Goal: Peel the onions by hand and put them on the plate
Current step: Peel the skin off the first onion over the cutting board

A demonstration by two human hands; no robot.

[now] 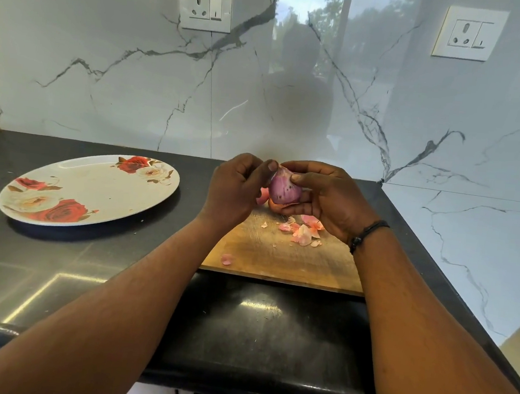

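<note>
onion [284,190]: purple, held between both hands above the cutting board [281,259]
right hand [325,200]: cups the onion from below, thumb on top
left hand [237,188]: thumb and fingers pinching the onion's tip
plate [101,181]: left on counter [55,269], well apart
peel scraps [304,229]: on board

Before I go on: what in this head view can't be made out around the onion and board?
- Onion: far side and base hidden by right hand and left hand.
- Pinkish things behind the hands: mostly hidden, unidentifiable.
- Cutting board: far end hidden by the hands.
- Plate: specks too small.
</note>
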